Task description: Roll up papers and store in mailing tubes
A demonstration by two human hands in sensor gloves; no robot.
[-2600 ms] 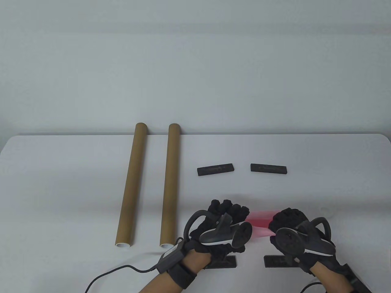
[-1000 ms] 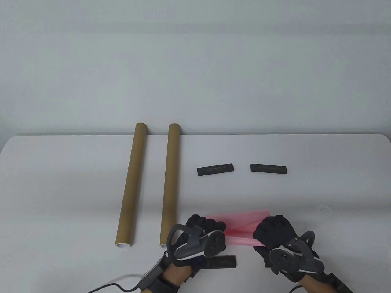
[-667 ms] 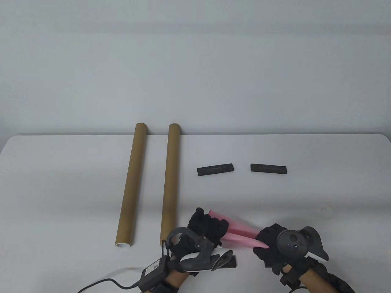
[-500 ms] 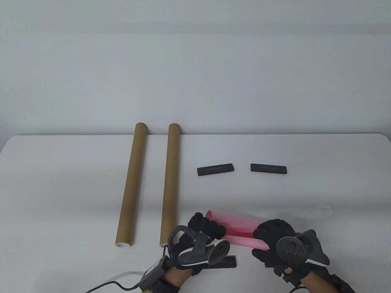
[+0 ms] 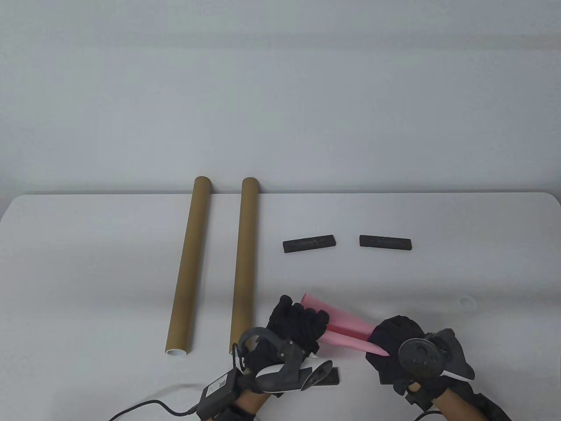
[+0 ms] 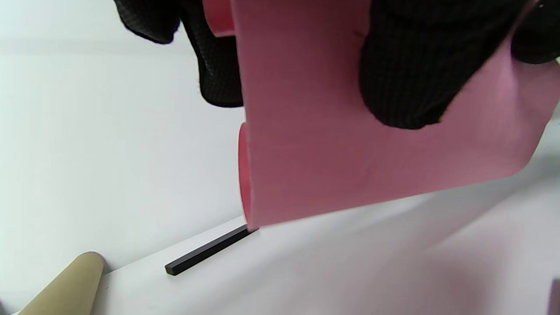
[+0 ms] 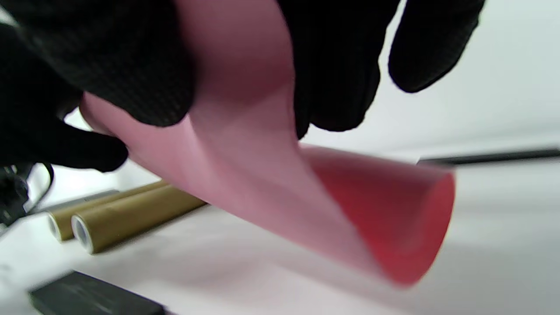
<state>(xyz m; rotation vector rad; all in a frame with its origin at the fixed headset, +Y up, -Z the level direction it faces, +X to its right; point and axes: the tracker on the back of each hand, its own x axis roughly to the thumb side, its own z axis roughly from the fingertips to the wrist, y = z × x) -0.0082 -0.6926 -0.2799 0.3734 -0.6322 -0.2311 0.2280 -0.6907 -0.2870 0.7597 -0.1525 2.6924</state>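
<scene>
Low in the middle of the table view, the left hand and the right hand are curling their fingers around a thin, bendy pink sheet of paper rolled into a loose cone. It looks light, soft and easy to crush, so holding it gently near both ends seems best. Farther back on the left, two long brown cardboard mailing tubes are lying side by side.
</scene>
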